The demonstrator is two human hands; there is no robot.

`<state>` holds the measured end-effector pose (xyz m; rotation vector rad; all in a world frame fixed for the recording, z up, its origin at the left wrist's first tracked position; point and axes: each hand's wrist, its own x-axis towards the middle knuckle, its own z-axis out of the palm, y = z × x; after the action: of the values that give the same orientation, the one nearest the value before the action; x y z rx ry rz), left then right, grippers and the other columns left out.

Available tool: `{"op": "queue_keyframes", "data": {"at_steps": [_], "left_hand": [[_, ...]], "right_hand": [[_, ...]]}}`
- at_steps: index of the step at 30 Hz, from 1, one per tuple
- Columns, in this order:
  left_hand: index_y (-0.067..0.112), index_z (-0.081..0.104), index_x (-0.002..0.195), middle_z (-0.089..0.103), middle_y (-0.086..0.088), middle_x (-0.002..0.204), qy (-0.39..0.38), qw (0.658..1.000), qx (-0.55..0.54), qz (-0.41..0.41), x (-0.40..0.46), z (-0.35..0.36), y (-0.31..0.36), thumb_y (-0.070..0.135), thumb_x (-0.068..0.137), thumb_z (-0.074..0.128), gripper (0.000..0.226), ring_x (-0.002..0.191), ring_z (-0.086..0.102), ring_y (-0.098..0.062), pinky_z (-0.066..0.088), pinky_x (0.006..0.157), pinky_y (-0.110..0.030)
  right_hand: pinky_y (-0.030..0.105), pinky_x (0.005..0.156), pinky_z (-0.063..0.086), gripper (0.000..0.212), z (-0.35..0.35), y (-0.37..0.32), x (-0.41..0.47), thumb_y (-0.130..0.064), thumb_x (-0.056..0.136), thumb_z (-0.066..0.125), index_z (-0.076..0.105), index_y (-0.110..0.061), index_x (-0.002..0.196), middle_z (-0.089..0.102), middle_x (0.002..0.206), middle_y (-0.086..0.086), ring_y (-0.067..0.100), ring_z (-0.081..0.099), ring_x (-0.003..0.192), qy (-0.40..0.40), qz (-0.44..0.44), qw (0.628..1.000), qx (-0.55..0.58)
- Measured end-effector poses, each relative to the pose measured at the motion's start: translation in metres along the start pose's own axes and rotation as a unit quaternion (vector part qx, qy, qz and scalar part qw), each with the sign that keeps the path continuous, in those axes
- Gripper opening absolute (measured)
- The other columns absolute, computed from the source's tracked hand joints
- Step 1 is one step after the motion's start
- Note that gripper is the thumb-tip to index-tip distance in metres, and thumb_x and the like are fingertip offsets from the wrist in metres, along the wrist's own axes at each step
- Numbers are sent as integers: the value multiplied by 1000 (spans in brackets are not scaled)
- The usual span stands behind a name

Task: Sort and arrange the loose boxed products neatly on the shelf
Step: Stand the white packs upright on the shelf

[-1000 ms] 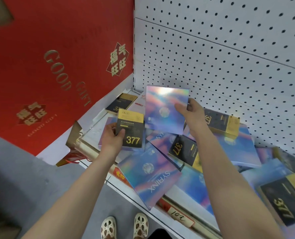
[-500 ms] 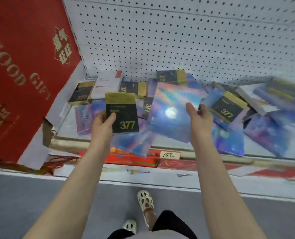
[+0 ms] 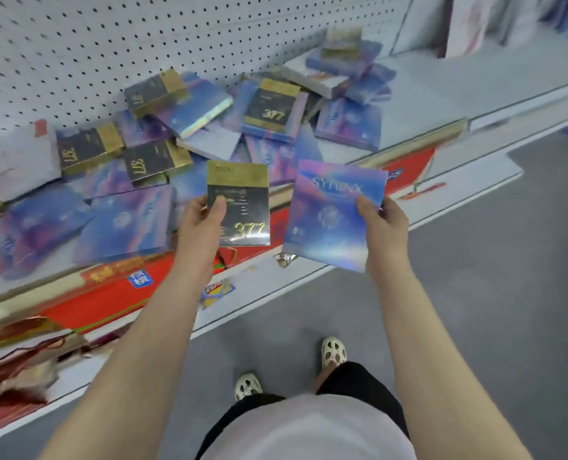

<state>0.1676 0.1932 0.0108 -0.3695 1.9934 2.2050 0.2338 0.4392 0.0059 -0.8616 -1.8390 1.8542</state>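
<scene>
Loose boxes (image 3: 149, 161) lie heaped on shelf (image 3: 442, 94) before pegboard (image 3: 109, 44)

Shop: pegboard-backed shelf (image 3: 425, 104), price-strip edge (image 3: 109, 293), piled boxed products (image 3: 143, 161)

Your left hand (image 3: 199, 224) holds a black-and-gold box (image 3: 242, 202) with glossy film wrap that catches glare and a metallic gold band on top. Your right hand (image 3: 380, 230) holds an iridescent box (image 3: 329, 210), a holographic foil finish, smooth and shiny. The loose boxes (image 3: 183, 104) on the shelf (image 3: 418, 104) show the same glossy foil and gold. The shelf is matt painted metal; the pegboard back (image 3: 109, 44) is matt and perforated. Along the shelf's front edge runs a shiny red strip (image 3: 109, 293). The floor (image 3: 491, 260) looks matt grey.
</scene>
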Motion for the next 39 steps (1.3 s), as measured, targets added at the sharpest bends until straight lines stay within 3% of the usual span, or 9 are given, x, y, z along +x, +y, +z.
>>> {"op": "queue_keyframes", "data": {"at_steps": [4, 7, 12, 16, 21, 27, 29, 33, 39], "left_hand": [[13, 59, 108, 69, -7, 103, -44, 999, 31, 7, -10, 73, -8, 21, 94, 60, 16, 86, 64, -17, 52, 81, -35], [13, 58, 109, 69, -2, 100, -89, 994, 63, 17, -12, 141, -15, 21, 94, 59, 17, 83, 66, -12, 50, 68, -24], [17, 61, 103, 70, -3, 102, -149, 986, 80, 16, -28, 277, -33, 18, 93, 61, 10, 95, 67, -19, 53, 82, -32], [11, 61, 115, 70, -3, 104, -189, 979, 78, 15, -43, 381, -48, 17, 94, 59, 22, 92, 69, -17, 56, 70, -26], [21, 64, 110, 71, -2, 111, -243, 965, 98, 18, -50, 498, -63, 21, 96, 57, 16, 104, 67, -20, 52, 94, -48], [15, 61, 113, 70, -3, 113, -238, 967, 92, 1, -14, 614, -69, 18, 97, 55, 18, 107, 66, -22, 51, 97, -47], [13, 59, 112, 69, -6, 114, -223, 971, 79, 0, 9, 658, -71, 16, 97, 55, 17, 107, 66, -24, 52, 95, -46], [9, 54, 121, 66, -3, 110, -218, 974, 67, 11, 52, 754, -64, 16, 100, 49, 23, 89, 64, -11, 52, 61, -14], [12, 55, 115, 66, -2, 106, -222, 972, 72, 24, 110, 893, -41, 18, 98, 51, 18, 90, 65, -14, 52, 67, -25]], "right_hand": [[35, 67, 47, 36, -64, 10, 17, -36, 77, 67, 61, -3, 91, 61, 80, 6, 17, 55, 73, 52, 16, 998, 19], [38, 70, 49, 30, -123, 17, 47, -37, 77, 68, 62, -10, 87, 64, 81, 5, 19, 58, 74, 90, 14, 996, 13], [47, 72, 54, 34, -235, 20, 103, -42, 76, 68, 60, -11, 85, 63, 78, 5, 17, 57, 72, 144, 10, 990, -12], [53, 73, 52, 43, -318, 17, 146, -50, 70, 67, 59, -10, 82, 59, 75, 4, 17, 53, 71, 181, 14, 983, -29], [46, 66, 48, 51, -406, 14, 211, -55, 66, 65, 57, -7, 83, 55, 74, 2, 16, 49, 70, 233, 23, 972, -33], [42, 66, 47, 44, -471, 16, 314, -48, 71, 69, 56, -8, 83, 56, 76, 2, 16, 50, 70, 251, 31, 967, -6], [38, 67, 46, 46, -489, 11, 356, -49, 71, 70, 57, -7, 86, 57, 78, 3, 16, 51, 71, 255, 22, 967, -2], [35, 67, 42, 49, -519, -14, 447, -47, 73, 69, 54, -2, 89, 54, 78, 3, 15, 48, 71, 262, 8, 965, 1], [38, 65, 47, 44, -557, -60, 566, -36, 77, 69, 53, 2, 94, 55, 81, 9, 18, 52, 72, 263, 4, 964, 40]]}}
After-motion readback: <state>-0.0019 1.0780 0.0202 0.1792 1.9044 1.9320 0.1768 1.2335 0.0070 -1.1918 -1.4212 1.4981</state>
